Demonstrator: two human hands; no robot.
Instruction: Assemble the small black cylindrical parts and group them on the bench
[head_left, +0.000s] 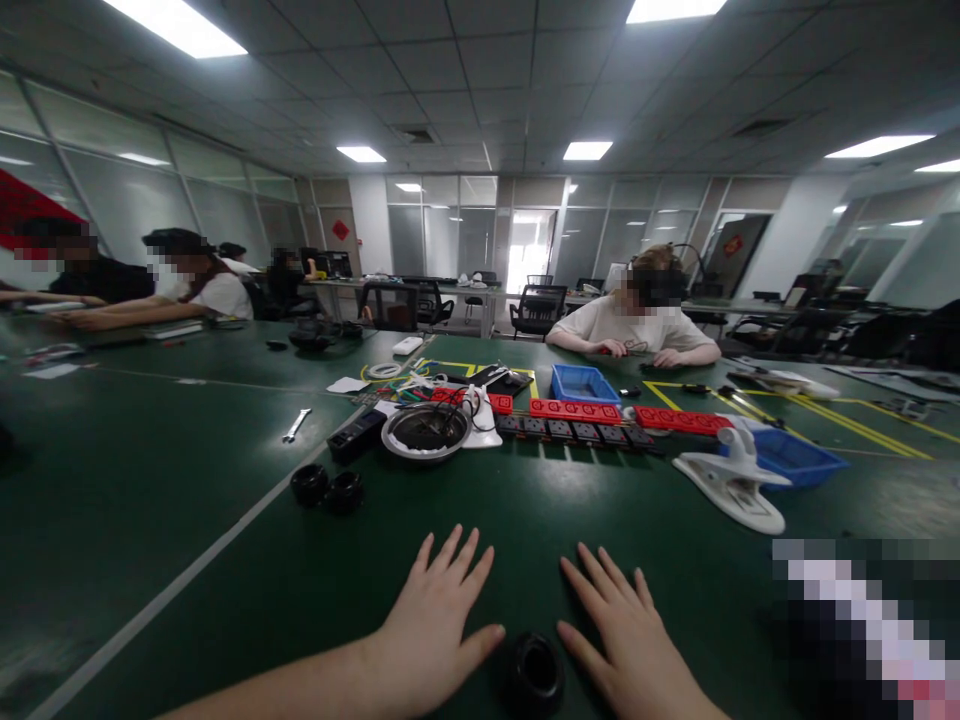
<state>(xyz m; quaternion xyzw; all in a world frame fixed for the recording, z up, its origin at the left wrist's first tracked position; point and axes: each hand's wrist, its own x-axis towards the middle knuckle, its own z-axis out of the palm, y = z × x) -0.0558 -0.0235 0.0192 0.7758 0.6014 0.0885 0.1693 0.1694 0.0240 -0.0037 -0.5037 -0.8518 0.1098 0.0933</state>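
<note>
Left hand (431, 610) and right hand (621, 625) spread fingers wide over the worktop (217, 460); a black ring (531, 692) sits between, at the left's four o'clock, the right's eight.

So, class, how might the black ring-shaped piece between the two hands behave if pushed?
The black ring-shaped piece may roll if tipped on edge, given its rounded outline. Its shiny surface could feel slippery. Its thick-looking wall suggests it's probably stiff.
</note>
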